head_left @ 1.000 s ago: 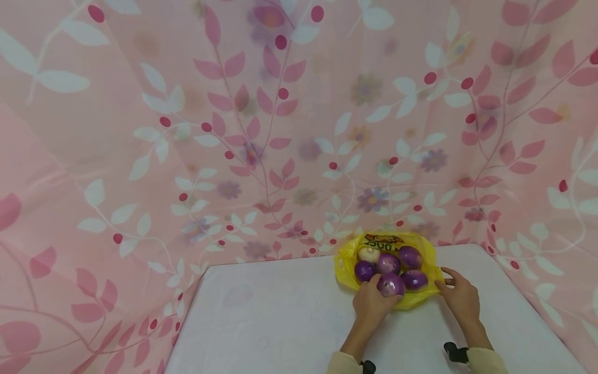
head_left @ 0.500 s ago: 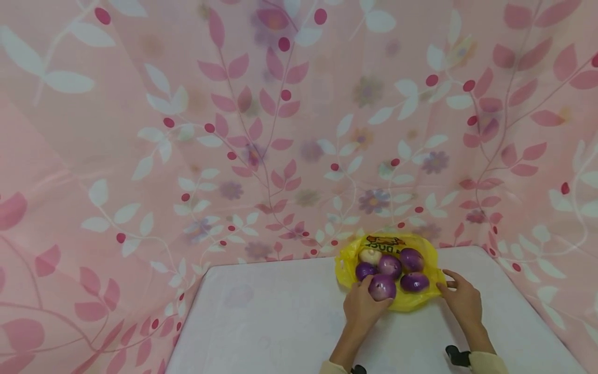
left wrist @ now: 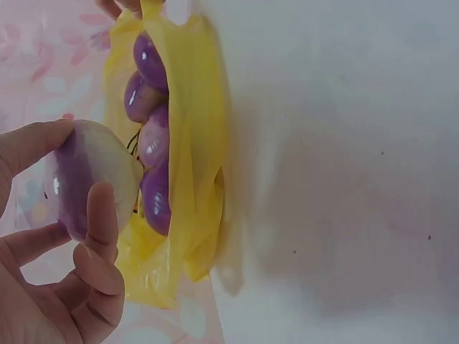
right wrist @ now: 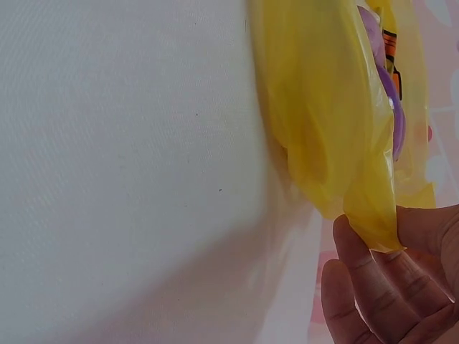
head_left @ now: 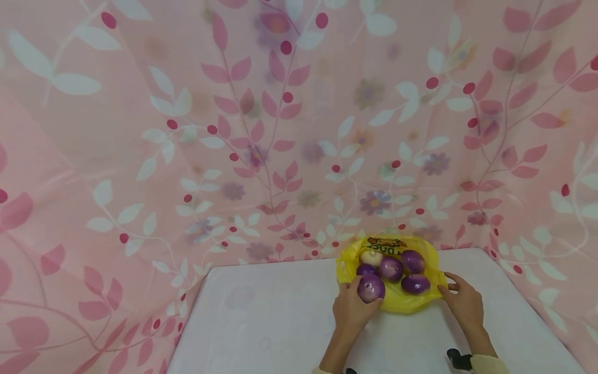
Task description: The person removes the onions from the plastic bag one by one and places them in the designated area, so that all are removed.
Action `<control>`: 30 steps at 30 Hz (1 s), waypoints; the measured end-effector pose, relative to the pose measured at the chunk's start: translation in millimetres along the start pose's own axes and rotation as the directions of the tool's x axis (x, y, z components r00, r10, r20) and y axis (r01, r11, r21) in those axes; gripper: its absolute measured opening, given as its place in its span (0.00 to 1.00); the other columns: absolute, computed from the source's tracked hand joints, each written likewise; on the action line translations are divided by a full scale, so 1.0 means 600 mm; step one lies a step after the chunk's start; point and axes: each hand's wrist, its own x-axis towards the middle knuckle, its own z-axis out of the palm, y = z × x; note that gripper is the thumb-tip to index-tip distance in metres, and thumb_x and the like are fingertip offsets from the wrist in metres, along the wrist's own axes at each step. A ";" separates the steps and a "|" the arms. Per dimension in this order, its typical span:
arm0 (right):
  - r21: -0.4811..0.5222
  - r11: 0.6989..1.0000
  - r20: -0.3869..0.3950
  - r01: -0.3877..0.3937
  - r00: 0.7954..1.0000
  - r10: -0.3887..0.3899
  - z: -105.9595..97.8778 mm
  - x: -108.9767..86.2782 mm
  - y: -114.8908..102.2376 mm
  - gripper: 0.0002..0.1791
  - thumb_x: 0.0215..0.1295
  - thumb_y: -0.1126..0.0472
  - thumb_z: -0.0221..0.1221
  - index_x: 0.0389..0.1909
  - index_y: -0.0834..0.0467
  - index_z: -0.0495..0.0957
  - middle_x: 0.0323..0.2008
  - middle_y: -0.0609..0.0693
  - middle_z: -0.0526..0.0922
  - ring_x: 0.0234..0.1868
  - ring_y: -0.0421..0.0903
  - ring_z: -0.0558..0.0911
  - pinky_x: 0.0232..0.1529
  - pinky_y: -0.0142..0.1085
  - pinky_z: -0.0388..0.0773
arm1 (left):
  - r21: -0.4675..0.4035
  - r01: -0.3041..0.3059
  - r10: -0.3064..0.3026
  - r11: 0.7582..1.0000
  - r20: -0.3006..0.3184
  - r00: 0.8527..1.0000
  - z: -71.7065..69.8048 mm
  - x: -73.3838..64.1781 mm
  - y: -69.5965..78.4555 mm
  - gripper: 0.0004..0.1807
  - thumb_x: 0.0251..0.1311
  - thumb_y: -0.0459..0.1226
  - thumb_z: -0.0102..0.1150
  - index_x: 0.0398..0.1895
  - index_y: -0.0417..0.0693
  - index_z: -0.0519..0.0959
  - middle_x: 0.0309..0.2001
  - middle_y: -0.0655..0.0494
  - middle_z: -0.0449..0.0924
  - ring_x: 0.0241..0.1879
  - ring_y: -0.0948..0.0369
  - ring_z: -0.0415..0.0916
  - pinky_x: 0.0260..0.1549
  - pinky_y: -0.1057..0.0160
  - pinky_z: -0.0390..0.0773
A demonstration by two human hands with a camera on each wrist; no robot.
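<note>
My left hand [head_left: 349, 311] grips a round, glossy purple onion [head_left: 371, 289], thumb on one side and fingers on the other. In the left wrist view this onion [left wrist: 90, 168] shows a pale end, in front of the bag's mouth. A yellow plastic bag [head_left: 402, 305] with dark print lies spread open at the back of the table. Several more purple onions [head_left: 390, 268] and a whitish one [head_left: 372, 256] rest inside it. At the bag's right edge my right hand [head_left: 464, 305] pinches a corner of the plastic [right wrist: 376, 226] between thumb and fingers.
A table under a whitish cover [head_left: 261, 317] carries the bag near its far edge. Behind it hangs a pink curtain [head_left: 299, 223] with leaf and flower prints, close to the bag. Dark straps or mounts [head_left: 459, 358] sit at the wrists.
My left hand has moved left with the onion, from the front middle of the bag to its front left side. The right hand stays at the bag's right edge.
</note>
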 end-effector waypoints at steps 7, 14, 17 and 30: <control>-0.008 1.000 -0.010 0.014 1.000 -0.015 0.002 0.002 0.001 0.26 0.65 0.57 0.63 0.60 0.66 0.73 0.42 0.70 0.82 0.44 0.70 0.78 0.40 0.57 0.74 | 0.018 0.012 -0.010 1.000 -0.075 0.997 -0.016 0.001 -0.022 0.39 0.39 0.61 0.74 0.58 0.60 0.79 0.41 0.54 0.73 0.29 0.57 0.73 0.28 0.57 0.74; -0.010 1.000 -0.025 0.025 0.999 -0.025 0.001 0.001 0.002 0.25 0.64 0.58 0.63 0.59 0.66 0.74 0.42 0.71 0.82 0.45 0.71 0.78 0.40 0.58 0.74 | -0.002 0.018 -0.018 1.000 -0.138 0.990 -0.041 0.001 -0.038 0.37 0.39 0.60 0.74 0.57 0.60 0.79 0.42 0.52 0.74 0.28 0.55 0.73 0.27 0.55 0.75; -0.015 0.999 -0.030 0.031 0.999 -0.031 0.002 0.001 0.003 0.25 0.64 0.58 0.63 0.59 0.66 0.74 0.42 0.71 0.82 0.45 0.71 0.79 0.39 0.58 0.74 | -0.007 0.027 -0.027 1.000 -0.164 0.986 -0.052 0.002 -0.045 0.37 0.40 0.60 0.75 0.57 0.59 0.79 0.41 0.52 0.74 0.29 0.55 0.75 0.29 0.53 0.76; -0.013 1.000 -0.027 0.007 1.000 -0.008 0.002 -0.001 0.005 0.26 0.65 0.58 0.63 0.60 0.67 0.73 0.42 0.70 0.82 0.45 0.70 0.78 0.42 0.59 0.73 | -0.056 0.111 -0.121 0.992 -0.233 0.965 -0.087 0.015 -0.095 0.38 0.41 0.57 0.76 0.58 0.55 0.79 0.44 0.47 0.75 0.37 0.50 0.79 0.35 0.47 0.80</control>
